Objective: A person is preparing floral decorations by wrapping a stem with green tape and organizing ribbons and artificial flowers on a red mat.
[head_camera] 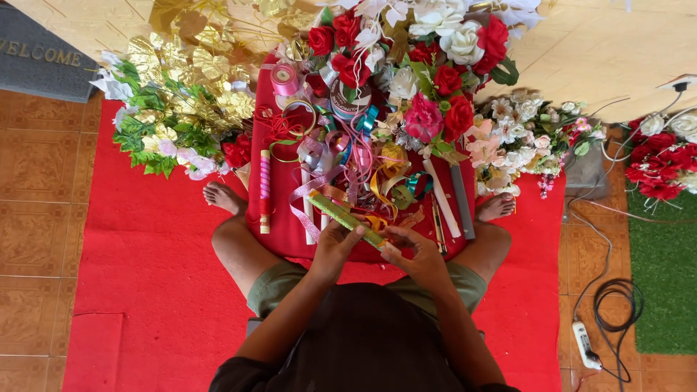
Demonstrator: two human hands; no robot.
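Left hand (335,243): gripping green glitter roll (347,216), centre frame.
Right hand (415,254): pinching the roll's lower end, seemingly.
Behind: ribbons (348,156) lying tangled.

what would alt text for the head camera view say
A seated person's left hand and right hand hold a glittery green stick over a red cloth strewn with ribbons, with red and white artificial flowers beyond on a red mat.

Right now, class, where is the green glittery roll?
In the head view the green glittery roll lies slantwise at centre, held between the left hand and right hand, just below the ribbon pile.
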